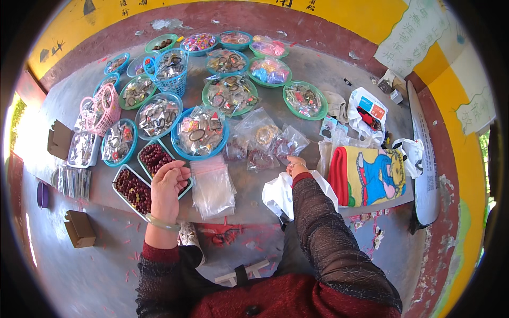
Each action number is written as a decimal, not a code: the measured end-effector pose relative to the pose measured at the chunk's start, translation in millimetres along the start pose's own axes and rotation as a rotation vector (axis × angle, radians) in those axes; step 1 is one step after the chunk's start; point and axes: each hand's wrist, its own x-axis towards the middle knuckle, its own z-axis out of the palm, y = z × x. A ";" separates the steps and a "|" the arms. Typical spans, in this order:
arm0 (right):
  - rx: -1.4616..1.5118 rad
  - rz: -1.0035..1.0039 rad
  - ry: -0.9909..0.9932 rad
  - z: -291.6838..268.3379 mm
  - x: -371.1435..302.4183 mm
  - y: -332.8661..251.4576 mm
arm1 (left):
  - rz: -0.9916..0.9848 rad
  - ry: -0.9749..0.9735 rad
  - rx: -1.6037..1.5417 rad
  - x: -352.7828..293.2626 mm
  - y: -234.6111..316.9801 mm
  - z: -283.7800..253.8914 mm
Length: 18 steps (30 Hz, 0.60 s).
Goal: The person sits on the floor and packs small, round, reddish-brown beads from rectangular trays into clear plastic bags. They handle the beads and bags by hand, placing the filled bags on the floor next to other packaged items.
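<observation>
Holds left hand (168, 190) at eight o'clock over unbagged beads (131, 192), fingers curled; right hand (297, 166) at three by white bag (278, 196). Cannot tell any pinch. Already packed: bagged beads (263, 159), centre. Apparently unfilled: flat bags (213, 186), eight o'clock.

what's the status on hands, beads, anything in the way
Left hand curled before the bead trays, hold unclear. Right hand near white plastic bag, grip unclear. Dark red beads in trays, partly hidden by left hand.
</observation>
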 end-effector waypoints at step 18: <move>0.783 -0.525 -1.036 -19.4 -130.8 -45.6 | -0.069 -0.162 -0.032 -1.4 -10.0 16.8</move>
